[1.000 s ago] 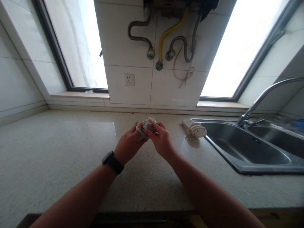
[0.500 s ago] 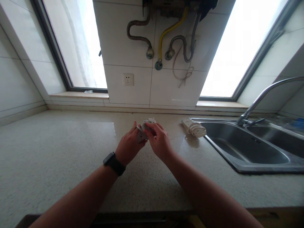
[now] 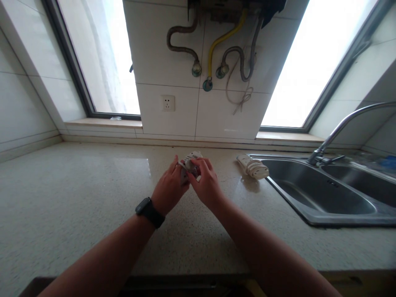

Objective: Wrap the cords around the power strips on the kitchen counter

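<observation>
Since the earlier frame, the pale plug-like piece [image 3: 189, 165] had shifted slightly away from the sink [image 3: 343, 220], pinched in the right hand [image 3: 208, 180]. The left hand [image 3: 168, 186] curled round the white power strip [image 3: 195, 154] left of the sink, apparently steadying it; a corded strip [image 3: 252, 166] lay on the tabletop [image 3: 93, 198] just beside the sink.

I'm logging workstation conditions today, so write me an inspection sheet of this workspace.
Surface: speckled counter, slightly shiny.
Job's things: power strip, held and partly hidden; second strip, left of the sink.
Clutter: scrap by the left window; bluish thing at far right, too blurred to name.
Hands: left hand grips the power strip; right hand pinches a round part, perhaps its plug.
Cables: cord wound round the second strip; tied cord on the wall.
Surroundings: tap, outlet, yellow hose, right window.
</observation>
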Demonstrator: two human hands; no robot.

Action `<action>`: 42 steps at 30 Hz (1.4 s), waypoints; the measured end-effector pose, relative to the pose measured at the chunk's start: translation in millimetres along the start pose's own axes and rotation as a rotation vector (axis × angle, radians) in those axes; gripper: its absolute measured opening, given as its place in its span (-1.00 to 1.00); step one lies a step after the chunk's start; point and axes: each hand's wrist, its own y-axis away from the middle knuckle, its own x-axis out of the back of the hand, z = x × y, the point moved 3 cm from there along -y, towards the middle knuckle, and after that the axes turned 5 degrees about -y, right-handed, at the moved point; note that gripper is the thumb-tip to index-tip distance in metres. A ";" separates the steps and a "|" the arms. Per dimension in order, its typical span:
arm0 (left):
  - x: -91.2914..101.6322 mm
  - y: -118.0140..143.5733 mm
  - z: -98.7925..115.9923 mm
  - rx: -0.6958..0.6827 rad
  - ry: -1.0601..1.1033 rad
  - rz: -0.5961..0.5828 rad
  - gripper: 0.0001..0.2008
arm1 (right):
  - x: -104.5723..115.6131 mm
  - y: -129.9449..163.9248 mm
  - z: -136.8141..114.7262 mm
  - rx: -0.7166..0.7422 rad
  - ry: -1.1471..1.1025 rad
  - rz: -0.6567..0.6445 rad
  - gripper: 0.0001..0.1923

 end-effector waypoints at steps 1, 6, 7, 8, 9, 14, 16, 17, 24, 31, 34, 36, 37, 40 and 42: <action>-0.5 0.1 -1.1 0.007 0.006 0.004 -0.46 | -0.2 0.2 1.3 -0.001 -0.006 -0.001 -0.67; -2.6 2.6 -9.6 0.129 0.071 -0.002 -0.36 | -3.2 1.1 17.7 -0.082 -0.152 0.020 -0.66; -3.9 3.2 -11.6 0.149 0.092 -0.008 -0.36 | -3.9 1.2 22.1 -0.107 -0.192 0.031 -0.64; -5.7 3.6 -13.6 0.164 0.116 -0.015 -0.36 | -4.5 1.2 26.2 -0.126 -0.229 0.037 -0.62; -7.8 3.7 -15.5 0.172 0.141 -0.023 -0.37 | -5.4 1.2 29.9 -0.140 -0.260 0.035 -0.61; -17.6 0.8 -24.7 0.166 0.296 0.018 -0.44 | -9.2 2.7 44.1 -0.161 -0.346 0.030 -0.65; -19.2 -1.0 -27.6 0.149 0.369 0.056 -0.47 | -10.6 3.7 48.6 -0.168 -0.367 0.037 -0.66; -19.7 -1.7 -28.8 0.143 0.399 0.065 -0.48 | -11.2 4.0 50.4 -0.171 -0.377 0.036 -0.66; -21.1 -2.5 -30.1 0.167 0.573 0.030 -0.53 | -11.1 3.1 49.5 -0.163 -0.441 0.047 -0.56; -21.0 -2.5 -24.4 0.144 0.637 -0.031 -0.56 | -3.3 0.2 41.9 -0.191 -0.435 0.128 -0.71; -18.4 -3.9 -20.2 0.113 0.650 -0.051 -0.57 | -0.8 -0.3 40.0 -0.209 -0.397 0.168 -0.71; -16.5 -4.6 -18.0 0.105 0.664 -0.062 -0.57 | 0.1 -0.5 39.4 -0.208 -0.369 0.194 -0.72; -15.8 -4.8 -17.1 0.107 0.669 -0.068 -0.57 | 0.5 -0.5 39.3 -0.205 -0.353 0.205 -0.72; -13.9 -4.9 -15.5 0.119 0.689 -0.076 -0.58 | 2.1 -1.0 39.4 -0.196 -0.322 0.223 -0.72; -12.7 -4.6 -14.6 0.118 0.701 -0.074 -0.58 | 3.2 -1.8 39.0 -0.187 -0.299 0.193 -0.70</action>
